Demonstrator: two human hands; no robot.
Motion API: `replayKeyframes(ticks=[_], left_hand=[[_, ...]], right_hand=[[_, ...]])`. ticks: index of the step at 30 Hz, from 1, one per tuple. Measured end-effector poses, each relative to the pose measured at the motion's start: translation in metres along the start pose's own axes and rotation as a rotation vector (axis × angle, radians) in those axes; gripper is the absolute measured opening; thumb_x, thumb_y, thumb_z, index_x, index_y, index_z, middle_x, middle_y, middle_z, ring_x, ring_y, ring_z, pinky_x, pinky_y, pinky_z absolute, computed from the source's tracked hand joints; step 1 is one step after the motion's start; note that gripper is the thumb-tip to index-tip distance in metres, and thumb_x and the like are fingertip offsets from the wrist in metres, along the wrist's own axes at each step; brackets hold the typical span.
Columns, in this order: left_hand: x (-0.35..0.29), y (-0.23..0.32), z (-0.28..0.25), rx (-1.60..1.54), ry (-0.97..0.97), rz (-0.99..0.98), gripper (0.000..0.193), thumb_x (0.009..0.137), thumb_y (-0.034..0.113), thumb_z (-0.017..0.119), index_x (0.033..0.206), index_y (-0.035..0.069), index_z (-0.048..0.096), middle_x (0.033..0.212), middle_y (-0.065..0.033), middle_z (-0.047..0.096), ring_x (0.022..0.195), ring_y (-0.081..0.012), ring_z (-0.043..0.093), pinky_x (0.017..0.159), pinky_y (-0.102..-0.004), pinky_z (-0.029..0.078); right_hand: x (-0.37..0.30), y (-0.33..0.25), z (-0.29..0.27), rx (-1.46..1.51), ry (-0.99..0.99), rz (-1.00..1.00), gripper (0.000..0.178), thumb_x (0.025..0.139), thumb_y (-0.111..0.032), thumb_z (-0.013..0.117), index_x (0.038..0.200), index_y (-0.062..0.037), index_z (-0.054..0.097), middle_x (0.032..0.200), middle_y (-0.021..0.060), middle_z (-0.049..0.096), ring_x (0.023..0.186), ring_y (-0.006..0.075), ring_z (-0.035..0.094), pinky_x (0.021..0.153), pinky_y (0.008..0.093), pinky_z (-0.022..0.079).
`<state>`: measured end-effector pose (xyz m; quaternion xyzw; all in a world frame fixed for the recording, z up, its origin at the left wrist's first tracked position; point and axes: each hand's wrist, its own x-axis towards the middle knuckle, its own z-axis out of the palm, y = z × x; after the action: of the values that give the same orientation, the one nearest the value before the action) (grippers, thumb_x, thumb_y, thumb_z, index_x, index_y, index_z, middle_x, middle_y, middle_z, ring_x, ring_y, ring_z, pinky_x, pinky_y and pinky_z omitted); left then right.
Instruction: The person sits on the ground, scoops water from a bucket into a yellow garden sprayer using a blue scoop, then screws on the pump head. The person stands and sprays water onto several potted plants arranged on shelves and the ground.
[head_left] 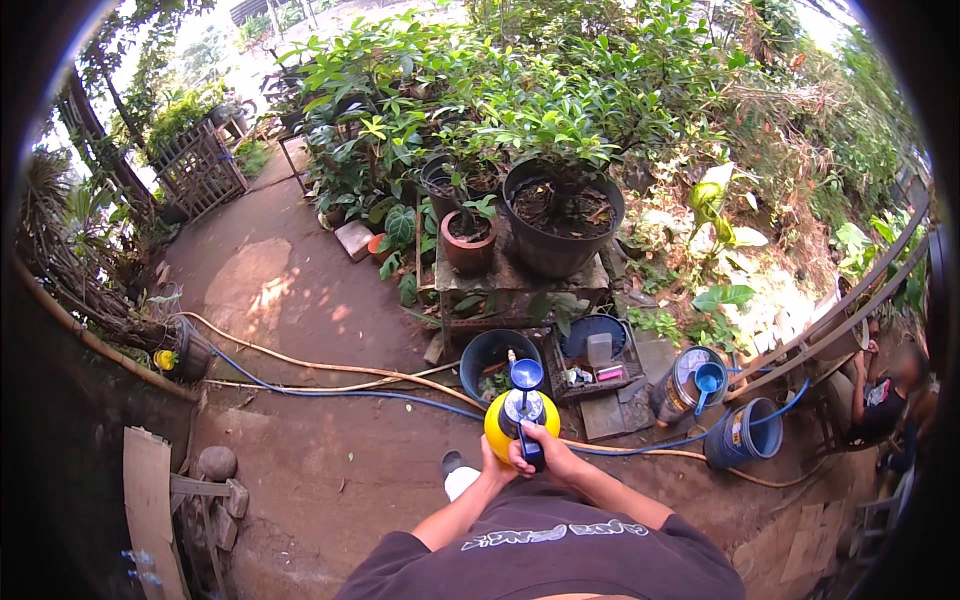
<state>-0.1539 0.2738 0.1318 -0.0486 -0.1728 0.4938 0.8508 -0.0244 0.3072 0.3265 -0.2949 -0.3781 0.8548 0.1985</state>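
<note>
Close in front of my body I hold a yellow pump sprayer (546,414) with a dark blue top and a round blue knob (527,375). My left hand (493,468) cups the lower left side of its yellow tank. My right hand (545,447) is wrapped round the dark blue handle (531,456) on the side facing me. The sprayer's underside is hidden. Just beyond it stands a dark bucket (482,350) with some green leaves inside.
A large black pot (562,262) and a terracotta pot (468,258) stand on a low table. A crate (632,366) holds small items. Blue bucket (765,432) and lidded pail (672,398) are at right. A hose (340,392) crosses the ground. A person (880,400) sits far right.
</note>
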Motion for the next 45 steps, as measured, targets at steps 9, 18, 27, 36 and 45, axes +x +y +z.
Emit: replayKeyframes(ticks=[9, 18, 27, 36, 45], left_hand=[[-0.012, 0.0, 0.004, 0.209, 0.461, 0.058, 0.074, 0.081, 0.063, 0.018, 0.109, 0.006, 0.055, 0.07, -0.0164, 0.059, 0.055, -0.0342, 0.059, 0.05, -0.0418, 0.05], [-0.013, -0.007, 0.007, 0.06, 0.354, 0.092, 0.077, 0.08, 0.065, 0.015, 0.104, 0.005, 0.057, 0.068, -0.016, 0.059, 0.057, -0.0346, 0.059, 0.053, -0.043, 0.049], [0.008, -0.003, 0.03, 0.616, 0.769, 0.236, 0.058, 0.088, 0.053, 0.026, 0.113, 0.01, 0.055, 0.107, -0.009, 0.062, 0.098, -0.027, 0.059, 0.085, -0.0411, 0.048], [0.025, 0.004, 0.037, 0.62, 0.766, 0.276, 0.057, 0.089, 0.052, 0.029, 0.117, 0.009, 0.053, 0.11, -0.0091, 0.062, 0.101, -0.0259, 0.059, 0.089, -0.0403, 0.047], [0.037, 0.004, 0.036, 0.675, 0.859, 0.135, 0.062, 0.09, 0.056, 0.023, 0.119, 0.009, 0.052, 0.112, -0.0104, 0.059, 0.1, -0.0271, 0.058, 0.083, -0.0398, 0.049]], right_hand=[[0.006, 0.001, 0.0, 0.057, 0.076, 0.032, 0.054, 0.09, -0.05, 0.032, 0.06, -0.0074, 0.046, 0.053, -0.0001, 0.041, 0.048, 0.0105, 0.038, 0.05, 0.0238, 0.032], [0.011, 0.005, -0.005, 0.063, 0.06, 0.051, 0.055, 0.09, -0.05, 0.031, 0.058, -0.0073, 0.045, 0.051, 0.0008, 0.04, 0.047, 0.0116, 0.038, 0.05, 0.0243, 0.032], [-0.01, 0.014, 0.0, 0.003, -0.007, -0.029, 0.055, 0.091, -0.046, 0.029, 0.058, -0.0051, 0.046, 0.052, 0.0031, 0.04, 0.053, 0.014, 0.041, 0.055, 0.025, 0.033], [-0.011, 0.001, 0.006, -0.03, 0.039, -0.086, 0.062, 0.089, -0.055, 0.03, 0.057, -0.0053, 0.046, 0.054, 0.0038, 0.042, 0.053, 0.0138, 0.041, 0.055, 0.0248, 0.031], [-0.01, 0.005, -0.003, 0.112, 0.1, -0.145, 0.062, 0.089, -0.058, 0.03, 0.062, -0.0044, 0.048, 0.057, 0.0046, 0.045, 0.057, 0.0149, 0.044, 0.061, 0.0258, 0.035]])
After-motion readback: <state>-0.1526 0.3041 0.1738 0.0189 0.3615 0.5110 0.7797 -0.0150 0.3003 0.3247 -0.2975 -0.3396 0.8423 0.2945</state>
